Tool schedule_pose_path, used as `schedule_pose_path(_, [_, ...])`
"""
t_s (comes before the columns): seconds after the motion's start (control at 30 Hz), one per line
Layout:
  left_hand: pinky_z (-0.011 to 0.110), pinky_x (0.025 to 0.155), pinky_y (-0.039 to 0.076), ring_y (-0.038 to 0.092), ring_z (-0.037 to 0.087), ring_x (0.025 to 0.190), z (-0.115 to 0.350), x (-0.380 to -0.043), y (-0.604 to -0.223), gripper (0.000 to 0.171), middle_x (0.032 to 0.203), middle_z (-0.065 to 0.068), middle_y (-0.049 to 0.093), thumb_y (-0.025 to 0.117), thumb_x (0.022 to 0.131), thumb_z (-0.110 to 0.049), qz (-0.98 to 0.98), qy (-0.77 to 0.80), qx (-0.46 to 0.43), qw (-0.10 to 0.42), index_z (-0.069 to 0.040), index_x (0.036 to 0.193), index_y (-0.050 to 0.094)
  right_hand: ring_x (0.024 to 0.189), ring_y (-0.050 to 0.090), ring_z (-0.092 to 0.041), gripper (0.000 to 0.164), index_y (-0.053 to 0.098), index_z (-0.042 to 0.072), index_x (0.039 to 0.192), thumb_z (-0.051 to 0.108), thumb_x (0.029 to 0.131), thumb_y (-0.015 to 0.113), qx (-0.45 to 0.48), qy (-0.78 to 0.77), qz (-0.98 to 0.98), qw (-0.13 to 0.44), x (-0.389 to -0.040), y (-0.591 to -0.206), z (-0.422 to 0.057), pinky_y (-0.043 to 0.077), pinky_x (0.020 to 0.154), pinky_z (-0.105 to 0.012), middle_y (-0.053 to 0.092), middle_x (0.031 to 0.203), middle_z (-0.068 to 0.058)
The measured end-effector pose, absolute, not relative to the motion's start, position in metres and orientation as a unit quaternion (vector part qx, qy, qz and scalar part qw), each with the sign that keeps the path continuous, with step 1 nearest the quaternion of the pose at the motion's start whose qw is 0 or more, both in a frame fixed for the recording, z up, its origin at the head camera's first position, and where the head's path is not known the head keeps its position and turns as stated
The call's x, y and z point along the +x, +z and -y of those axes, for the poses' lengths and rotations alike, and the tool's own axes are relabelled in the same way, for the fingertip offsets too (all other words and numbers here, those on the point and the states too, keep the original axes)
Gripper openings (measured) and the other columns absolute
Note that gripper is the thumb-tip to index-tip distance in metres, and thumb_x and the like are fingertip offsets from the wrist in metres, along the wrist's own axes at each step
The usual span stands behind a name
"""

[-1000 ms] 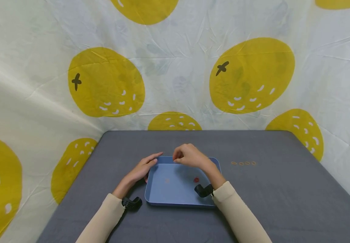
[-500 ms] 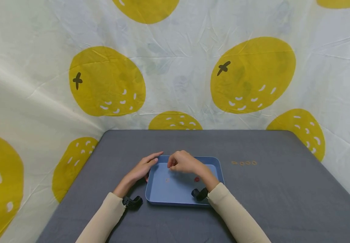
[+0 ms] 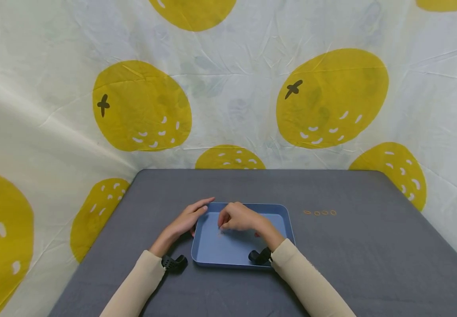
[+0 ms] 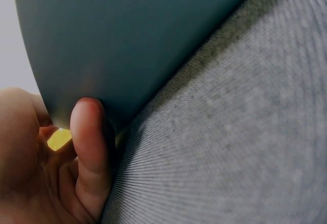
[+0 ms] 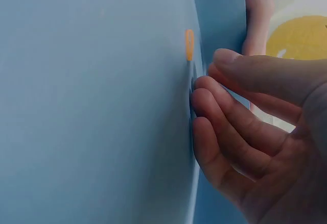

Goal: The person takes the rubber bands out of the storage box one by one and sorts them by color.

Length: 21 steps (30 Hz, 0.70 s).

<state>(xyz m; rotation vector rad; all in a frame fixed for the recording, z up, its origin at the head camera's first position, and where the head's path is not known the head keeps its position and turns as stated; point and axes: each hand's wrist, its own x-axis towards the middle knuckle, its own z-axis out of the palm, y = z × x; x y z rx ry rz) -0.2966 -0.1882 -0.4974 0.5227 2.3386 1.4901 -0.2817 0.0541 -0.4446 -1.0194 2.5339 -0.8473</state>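
Curls the right hand, fingers close together, just beside the orange band on the floor of the blue tray — cannot tell whether pinching anything. Rests the left hand, fingers fairly straight, against the tray's left side. Has come down with the right — nearer the band than half a second before.

Two hands, two wrist cameras, one table, one tray; four orange bands right, another inside; one red band.
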Motion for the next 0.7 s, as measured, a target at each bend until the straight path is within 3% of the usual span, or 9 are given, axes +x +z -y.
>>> schedule_pose_path(0.27, [0.036, 0.041, 0.049, 0.050, 0.017, 0.042, 0.1878, -0.2973, -0.4981, 0.047, 0.159, 0.021, 0.044, 0.041, 0.113, -0.033, -0.818, 0.521, 0.188, 0.156, -0.027, 0.160, 0.042, 0.070, 0.064, -0.006, 0.003, 0.081, 0.012, 0.093, 0.011, 0.090, 0.081, -0.358, -0.309, -0.867, 0.155, -0.2852, -0.4496, -0.0529, 0.054, 0.065, -0.022, 0.076, 0.085, 0.003])
schedule_pose_path(0.7, [0.033, 0.042, 0.050, 0.050, 0.016, 0.044, 0.1879, -0.2967, -0.4977, 0.045, 0.158, 0.016, 0.046, 0.040, 0.113, -0.033, -0.822, 0.518, 0.178, 0.155, -0.033, 0.158, 0.043, 0.065, 0.060, -0.006, 0.004, 0.081, 0.013, 0.085, 0.009, 0.086, 0.084, -0.361, -0.299, -0.867, 0.168, -0.2869, -0.4541, -0.0505, 0.051, 0.062, -0.021, 0.073, 0.078, 0.005])
